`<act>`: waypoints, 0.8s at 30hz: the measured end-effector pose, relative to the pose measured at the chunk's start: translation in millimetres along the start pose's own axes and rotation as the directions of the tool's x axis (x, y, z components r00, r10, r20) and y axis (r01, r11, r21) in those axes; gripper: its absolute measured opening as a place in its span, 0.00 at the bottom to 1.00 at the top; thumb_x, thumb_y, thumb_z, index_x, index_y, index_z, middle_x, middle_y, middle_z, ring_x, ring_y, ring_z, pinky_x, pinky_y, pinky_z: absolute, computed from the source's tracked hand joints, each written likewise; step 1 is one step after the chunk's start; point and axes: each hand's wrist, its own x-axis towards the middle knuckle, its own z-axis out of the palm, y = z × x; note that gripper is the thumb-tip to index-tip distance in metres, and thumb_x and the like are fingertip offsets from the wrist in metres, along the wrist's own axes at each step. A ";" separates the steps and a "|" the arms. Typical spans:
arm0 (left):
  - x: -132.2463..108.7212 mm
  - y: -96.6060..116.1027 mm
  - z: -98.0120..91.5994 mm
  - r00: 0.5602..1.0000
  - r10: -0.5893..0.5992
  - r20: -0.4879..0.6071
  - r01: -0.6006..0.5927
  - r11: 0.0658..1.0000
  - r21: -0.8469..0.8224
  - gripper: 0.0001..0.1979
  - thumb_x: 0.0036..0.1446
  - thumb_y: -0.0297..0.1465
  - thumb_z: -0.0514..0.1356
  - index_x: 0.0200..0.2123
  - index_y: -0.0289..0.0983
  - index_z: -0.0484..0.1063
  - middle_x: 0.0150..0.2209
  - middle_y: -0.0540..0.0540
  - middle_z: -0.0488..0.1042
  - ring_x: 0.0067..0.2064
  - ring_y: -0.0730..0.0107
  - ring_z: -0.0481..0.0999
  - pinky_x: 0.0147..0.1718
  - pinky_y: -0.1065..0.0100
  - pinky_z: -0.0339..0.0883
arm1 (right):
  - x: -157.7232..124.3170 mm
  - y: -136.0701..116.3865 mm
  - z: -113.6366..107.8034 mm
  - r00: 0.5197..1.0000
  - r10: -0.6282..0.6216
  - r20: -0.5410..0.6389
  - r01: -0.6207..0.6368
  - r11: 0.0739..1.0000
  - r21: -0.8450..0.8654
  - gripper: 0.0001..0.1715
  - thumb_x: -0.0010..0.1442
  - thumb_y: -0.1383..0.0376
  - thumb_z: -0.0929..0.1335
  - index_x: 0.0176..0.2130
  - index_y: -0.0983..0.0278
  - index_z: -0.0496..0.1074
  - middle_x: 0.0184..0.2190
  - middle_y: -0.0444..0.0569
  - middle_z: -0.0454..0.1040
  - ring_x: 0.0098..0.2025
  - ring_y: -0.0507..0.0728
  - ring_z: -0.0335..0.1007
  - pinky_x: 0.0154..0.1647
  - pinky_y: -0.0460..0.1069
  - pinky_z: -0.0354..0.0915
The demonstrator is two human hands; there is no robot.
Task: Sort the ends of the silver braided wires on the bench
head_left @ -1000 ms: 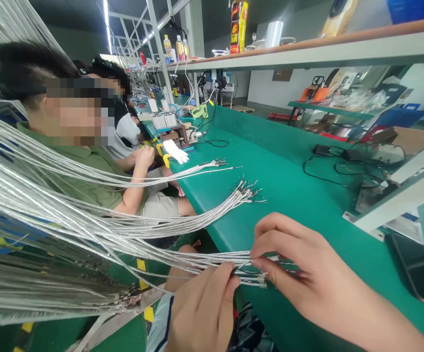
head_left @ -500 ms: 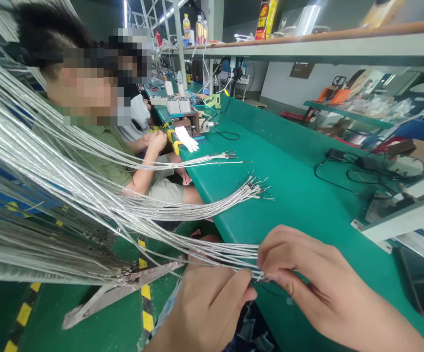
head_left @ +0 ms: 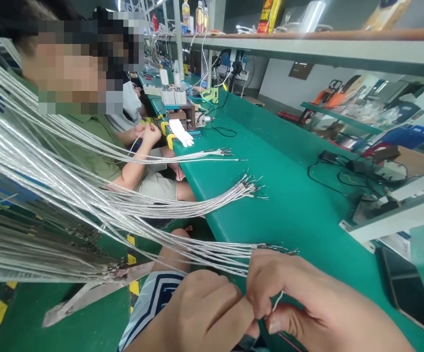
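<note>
My left hand (head_left: 212,310) is closed, its thumb and fingertips pinched together, and most of the cable end in it is hidden. My right hand (head_left: 307,293) is closed against it, thumb and forefinger pinching thin wires. A white wire (head_left: 278,299) curls up between those fingers, and a red wire (head_left: 288,340) trails below. Just behind my hands, a bundle of silvery braided cables (head_left: 212,252) lies over the table edge, with stripped dark ends. A second cable bundle (head_left: 212,208) and a third bundle (head_left: 193,157) lie farther off.
A green table (head_left: 212,181) runs away from me. At right are a black phone (head_left: 406,288), a white metal bracket (head_left: 391,220) and black cords (head_left: 329,178). Farther back sit a white glove (head_left: 180,133) and a clamping machine (head_left: 179,110). A co-worker (head_left: 98,151) sits at left, handling a cable.
Both hands have come slightly lower and closer together. A white and a red wire now show at my right fingers. The view has shifted a little.
</note>
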 end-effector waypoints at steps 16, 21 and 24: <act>-6.7 14.7 -5.0 0.962 -0.256 -0.098 0.263 0.962 0.078 0.14 0.69 0.41 0.59 0.49 0.39 0.75 0.47 0.44 0.78 0.41 0.68 0.79 0.40 0.63 0.78 | 0.1 10.1 20.1 0.911 0.016 -0.413 -0.034 0.999 -0.034 0.22 0.50 0.75 0.66 0.34 0.58 0.49 0.32 0.46 0.66 0.31 0.53 0.60 0.27 0.47 0.62; 1.0 21.3 -3.5 0.951 -0.293 -0.101 0.296 0.955 0.018 0.12 0.72 0.32 0.52 0.39 0.38 0.74 0.23 0.53 0.71 0.22 0.75 0.69 0.25 0.71 0.68 | -0.7 8.7 14.7 0.884 -0.036 -0.467 0.002 0.997 -0.073 0.21 0.52 0.73 0.66 0.33 0.57 0.47 0.30 0.45 0.64 0.30 0.53 0.58 0.25 0.46 0.59; 4.3 24.9 -0.3 0.928 -0.330 -0.173 0.332 0.943 -0.019 0.15 0.73 0.29 0.48 0.35 0.40 0.71 0.20 0.53 0.69 0.20 0.74 0.69 0.23 0.71 0.64 | 1.3 8.7 13.4 0.873 -0.066 -0.483 0.068 0.998 -0.014 0.20 0.54 0.74 0.65 0.33 0.57 0.48 0.30 0.44 0.63 0.30 0.53 0.58 0.25 0.46 0.56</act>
